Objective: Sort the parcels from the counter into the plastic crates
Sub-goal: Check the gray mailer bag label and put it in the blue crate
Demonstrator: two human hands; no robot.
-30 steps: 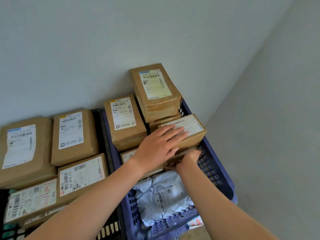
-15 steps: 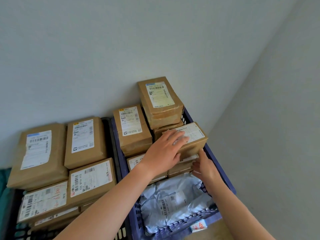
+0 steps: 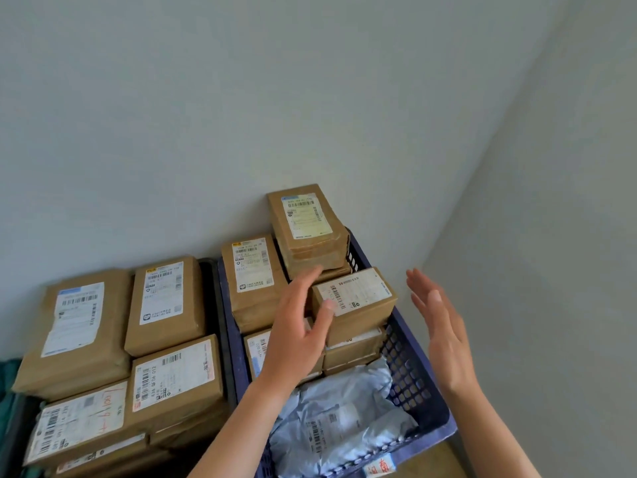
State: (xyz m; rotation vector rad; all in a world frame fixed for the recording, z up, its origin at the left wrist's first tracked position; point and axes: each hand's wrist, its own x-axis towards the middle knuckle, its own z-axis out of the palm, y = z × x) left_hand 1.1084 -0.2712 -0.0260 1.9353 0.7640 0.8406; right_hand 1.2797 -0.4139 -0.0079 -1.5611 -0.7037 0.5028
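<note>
Blue crate [image 3: 415, 370]: nearly full, with cardboard parcels stacked at the back, a small top parcel [image 3: 355, 298] set on its stack, and a grey mailer [image 3: 339, 420] in front.
Black crate [image 3: 211, 288]: loaded with parcels.
Left hand [image 3: 298, 334], right hand [image 3: 443, 327]: both flat, empty, either side of the small parcel.
Table unseen, so the remainder cannot be judged.

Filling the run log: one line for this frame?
left hand: open, by small box | right hand: open, clear | small box: stacked in blue crate
</note>
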